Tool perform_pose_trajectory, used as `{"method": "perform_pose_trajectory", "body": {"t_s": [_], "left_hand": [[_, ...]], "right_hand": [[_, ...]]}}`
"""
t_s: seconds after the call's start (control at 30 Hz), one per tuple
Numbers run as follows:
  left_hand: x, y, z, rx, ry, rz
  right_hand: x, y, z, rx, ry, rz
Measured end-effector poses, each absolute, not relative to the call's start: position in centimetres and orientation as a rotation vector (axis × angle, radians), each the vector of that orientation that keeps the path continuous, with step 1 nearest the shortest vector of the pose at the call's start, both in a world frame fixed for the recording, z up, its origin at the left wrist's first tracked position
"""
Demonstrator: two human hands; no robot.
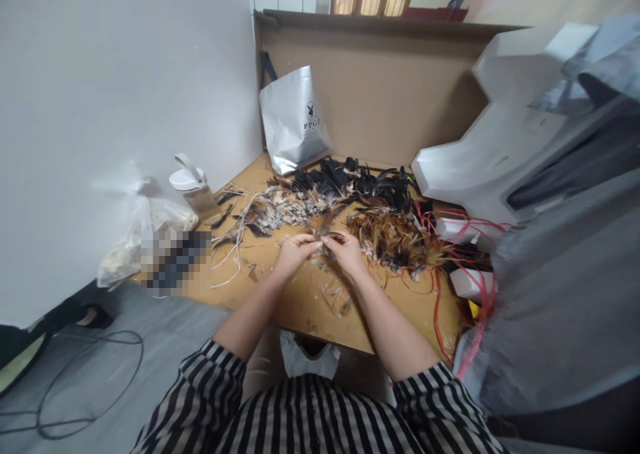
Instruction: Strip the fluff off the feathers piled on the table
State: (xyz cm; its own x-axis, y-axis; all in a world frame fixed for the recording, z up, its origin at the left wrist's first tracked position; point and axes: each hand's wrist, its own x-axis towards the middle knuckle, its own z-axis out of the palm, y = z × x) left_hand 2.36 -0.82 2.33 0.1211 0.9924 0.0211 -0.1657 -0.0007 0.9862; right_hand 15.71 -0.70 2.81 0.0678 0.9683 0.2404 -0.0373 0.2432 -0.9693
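My left hand [297,251] and my right hand [345,250] meet over the middle of the table, thumbs and fingers pinched close together. Between them is a small brown feather bunch [321,225], its tips pointing away from me; both hands appear closed on its lower end. Just right of my right hand lies a heap of glossy brown feathers [395,237]. Beyond my hands sit a pile of speckled white-and-brown feathers [287,207] and a row of black feathers [350,179]. Loose feather scraps [337,299] lie on the wood below my wrists.
A silver bag [294,117] leans at the back against a cardboard panel [385,87]. A lidded cup [196,191] and a clear plastic bag [143,234] stand left. White strings [240,241] cross the left side. Red string [437,314] tangles around white blocks [473,284] at right.
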Motion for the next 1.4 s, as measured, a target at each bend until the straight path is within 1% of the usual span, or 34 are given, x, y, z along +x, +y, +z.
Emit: {"method": "perform_pose_trajectory", "body": {"t_s": [0.23, 0.5, 0.77, 0.97, 1.1, 1.3, 1.4], "left_hand": [[2.2, 0.2, 2.6, 1.174, 0.915, 1.109], [2.9, 0.5, 1.0, 1.243, 0.926, 1.241], [2.9, -0.2, 0.2, 1.092, 0.824, 1.131], [2.9, 0.4, -0.2, 1.199, 0.872, 1.144], [3.1, 0.2, -0.2, 1.231, 0.949, 1.227], [2.9, 0.0, -0.5, 1.334, 1.058, 1.381], [2.9, 0.1, -0.7, 1.360, 1.075, 1.392]], "right_hand": [[17.3, 0.1, 2.5, -0.973, -1.367, 1.067], [16.5, -0.5, 3.1, -1.025, -1.231, 1.160], [16.5, -0.5, 2.9, -0.944, -1.106, 1.366], [16.0, -0.4, 3.0, -1.066, -1.064, 1.329], [16.7, -0.5, 3.7, -1.100, -1.083, 1.202], [22.4, -2.7, 5.7, -1.233, -1.162, 1.006], [26.4, -4.3, 5.6, -1.354, -1.151, 0.893]]}}
